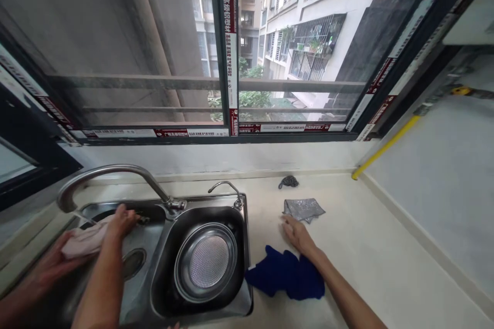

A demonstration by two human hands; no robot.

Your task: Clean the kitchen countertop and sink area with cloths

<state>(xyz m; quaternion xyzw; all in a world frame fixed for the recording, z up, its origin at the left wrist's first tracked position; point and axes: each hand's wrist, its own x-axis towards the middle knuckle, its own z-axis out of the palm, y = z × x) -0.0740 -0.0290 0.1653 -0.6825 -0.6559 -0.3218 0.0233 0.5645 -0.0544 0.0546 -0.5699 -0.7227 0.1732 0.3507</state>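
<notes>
My right hand [296, 234] is over the counter with its fingers loosely bent and nothing visible in them. Its fingertips are at the near left corner of a silver-grey mesh cloth [304, 209]; whether they touch it I cannot tell. Below the hand a crumpled dark blue cloth [287, 273] lies beside the sink, partly under my wrist. Of my left hand [175, 326] only what look like fingertips show at the bottom edge, over the sink's front rim. A round metal strainer basin [208, 262] with a perforated bottom sits in the right sink bowl [164, 277].
At the left bowl [148, 259], another person's two hands [122, 222] hold a pale pink cloth [87, 240] under the running curved faucet [127, 168]. A small faucet [226, 185] stands behind the right bowl. A dark scouring pad [289, 181] and yellow pipe [386, 148] are at the back.
</notes>
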